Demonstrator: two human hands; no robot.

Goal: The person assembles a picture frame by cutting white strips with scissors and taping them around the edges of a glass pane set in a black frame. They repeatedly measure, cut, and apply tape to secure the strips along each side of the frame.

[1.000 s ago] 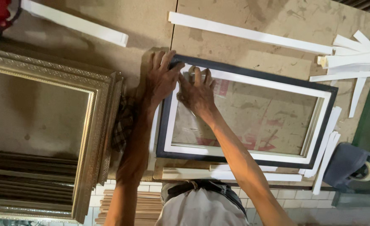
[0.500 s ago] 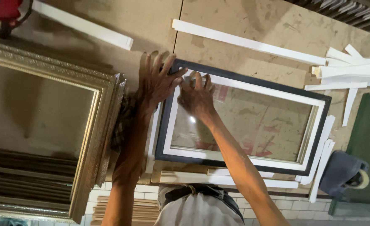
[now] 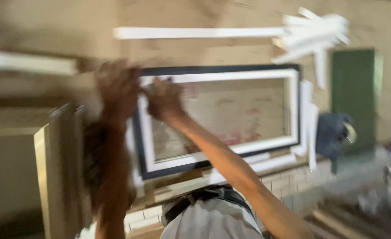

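Since the earlier frames the whole view has swung sideways and gone blurry, so the picture frame now sits further right and the gilt frame has slid to the left edge; both hands have stayed at the same corner.

From the head camera, the only view, the dark-edged picture frame with its white inner border lies flat on the brown surface. Its near-left corner is under the hands. The left hand rests on the outer edge of that corner, fingers spread, and seems to press rather than clasp. The right hand lies just beside it on the white border, fingers curled down onto it. With this much blur I cannot tell whether either hand's grip actually closes round anything.

White strips lie beyond the frame, a loose heap of them at the far right corner, with a green panel and a dark cloth nearby.

To my eye, working that corner well means keeping one palm flat to pin the frame while the other hand presses evenly, so the border seats without shifting.
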